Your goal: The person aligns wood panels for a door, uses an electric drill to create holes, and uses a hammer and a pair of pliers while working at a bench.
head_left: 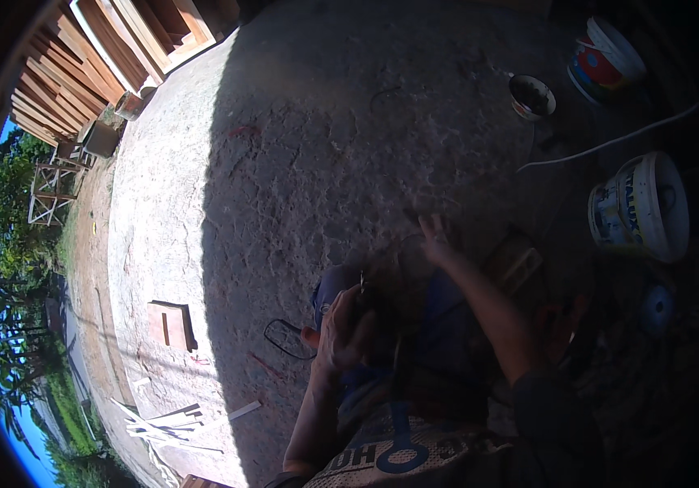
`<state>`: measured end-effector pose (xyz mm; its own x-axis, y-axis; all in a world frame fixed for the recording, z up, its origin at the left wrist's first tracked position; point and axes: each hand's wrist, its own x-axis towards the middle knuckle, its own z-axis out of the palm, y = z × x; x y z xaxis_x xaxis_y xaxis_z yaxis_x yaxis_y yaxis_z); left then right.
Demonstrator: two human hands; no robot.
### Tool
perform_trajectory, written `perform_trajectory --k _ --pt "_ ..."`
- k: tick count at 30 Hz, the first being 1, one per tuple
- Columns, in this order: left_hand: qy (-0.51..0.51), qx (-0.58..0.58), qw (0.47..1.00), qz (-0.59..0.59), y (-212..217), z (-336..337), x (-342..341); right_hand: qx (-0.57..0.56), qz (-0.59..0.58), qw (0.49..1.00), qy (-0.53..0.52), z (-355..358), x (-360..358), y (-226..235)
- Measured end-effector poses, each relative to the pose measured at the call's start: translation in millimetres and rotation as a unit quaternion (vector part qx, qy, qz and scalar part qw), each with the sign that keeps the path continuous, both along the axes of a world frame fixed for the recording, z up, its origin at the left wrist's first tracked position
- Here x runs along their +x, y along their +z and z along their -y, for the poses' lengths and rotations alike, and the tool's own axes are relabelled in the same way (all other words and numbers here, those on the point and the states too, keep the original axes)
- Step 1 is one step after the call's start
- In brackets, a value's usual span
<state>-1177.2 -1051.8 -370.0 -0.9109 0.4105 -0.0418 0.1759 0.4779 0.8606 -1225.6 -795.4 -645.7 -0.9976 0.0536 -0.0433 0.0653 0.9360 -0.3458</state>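
I am crouched in shade over rough concrete ground. My left hand (341,325) is closed around a dark hand-held power tool (365,302) just above my knee. A thin black cord (284,337) loops out from the tool to the left. My right hand (435,240) reaches forward with its fingers spread, resting on a dark rounded object (406,264) that the shadow makes hard to identify. My blue trousers (439,333) lie under both forearms.
Two white paint buckets (638,207) (605,57), a small round pot (532,96), a white hose (609,142) and a blue lid (657,309) are at right. A wood block (520,264) lies near my right arm. Stacked wooden frames (121,41), a small board (169,324) and thin strips (178,419) lie in sun at left.
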Motion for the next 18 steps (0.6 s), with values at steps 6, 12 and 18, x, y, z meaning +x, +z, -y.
perform_trajectory --k 6,12,18 --pt "-0.012 0.008 0.999 0.042 -13 8 -7 -0.182 0.208 0.946 0.17 62 47 51" --pt "-0.012 0.005 0.993 0.116 6 -1 -17 0.037 0.387 0.881 0.271 106 82 -24" --pt "0.012 0.047 0.99 0.135 -20 -2 -21 0.009 0.407 0.894 0.19 126 108 -66"
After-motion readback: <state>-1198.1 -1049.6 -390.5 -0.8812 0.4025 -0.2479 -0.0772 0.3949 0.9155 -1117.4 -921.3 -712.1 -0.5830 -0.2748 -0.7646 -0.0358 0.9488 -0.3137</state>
